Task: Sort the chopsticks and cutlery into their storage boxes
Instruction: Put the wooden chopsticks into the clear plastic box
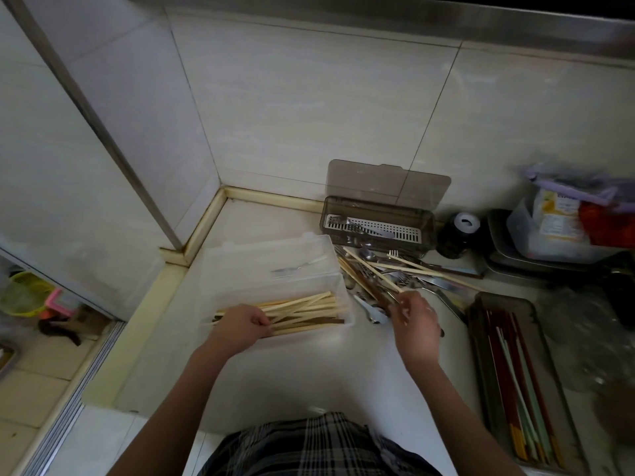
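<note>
the left hand [245, 322] rests in the clear box [240, 266], fingers curled over the pale chopsticks [302, 309] lying lengthwise there. the right hand [414, 316] is closed on the near ends of a few chopsticks at the edge of the mixed pile [388, 273]; exactly how many it holds cannot be told. the pile of forks, spoons and loose chopsticks lies just beyond the right hand, between it and the smoky box [378, 223], whose lid stands open and whose white drain tray already holds some cutlery. right of the right hand, a long dark tray [481, 324] holds red and green chopsticks.

handling: the pale chopsticks look light, stiff and smooth, so they are likely to roll or fan out. grip near one end to draw them free of the tangled forks, then support at mid-length. the metal cutlery is probably heavier and slippery; take it by the handles.
</note>
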A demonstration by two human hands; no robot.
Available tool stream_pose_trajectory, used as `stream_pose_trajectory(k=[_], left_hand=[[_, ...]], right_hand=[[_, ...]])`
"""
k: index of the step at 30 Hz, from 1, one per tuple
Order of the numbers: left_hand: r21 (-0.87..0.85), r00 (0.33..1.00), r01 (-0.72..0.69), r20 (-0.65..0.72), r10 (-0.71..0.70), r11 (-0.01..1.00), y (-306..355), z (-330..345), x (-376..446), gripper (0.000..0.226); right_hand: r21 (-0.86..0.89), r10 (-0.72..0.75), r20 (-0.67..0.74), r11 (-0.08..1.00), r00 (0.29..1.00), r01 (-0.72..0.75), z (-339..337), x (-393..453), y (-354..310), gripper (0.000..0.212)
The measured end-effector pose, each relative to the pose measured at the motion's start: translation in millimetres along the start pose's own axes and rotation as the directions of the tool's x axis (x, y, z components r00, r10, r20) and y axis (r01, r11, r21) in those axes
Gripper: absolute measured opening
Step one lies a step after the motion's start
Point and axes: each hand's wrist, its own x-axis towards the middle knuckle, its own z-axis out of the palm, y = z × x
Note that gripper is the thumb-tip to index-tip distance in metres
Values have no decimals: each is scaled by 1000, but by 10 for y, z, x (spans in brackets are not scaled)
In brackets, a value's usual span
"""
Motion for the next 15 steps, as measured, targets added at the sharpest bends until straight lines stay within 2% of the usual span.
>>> stream_pose_trajectory(k=[4, 7, 12, 15], left_hand=[[-22, 999, 14, -31, -14, 1000, 13, 20, -8, 8], [-46, 997, 17, -72, -20, 999, 15, 30, -37, 14], [-26, 995, 30, -89, -33, 999, 19, 33, -58, 17], [8, 994, 27, -110, -26, 1000, 6, 45, -81, 11]], right_hand=[[-218, 141, 108, 969, 984, -115, 20, -74, 261, 27], [-256, 185, 118, 955, 976, -150, 17, -109, 347, 35], [-429, 142, 203, 902, 969, -42, 1, -118, 302, 41], [-525, 109, 201, 851, 974, 13, 13, -163, 283, 37]])
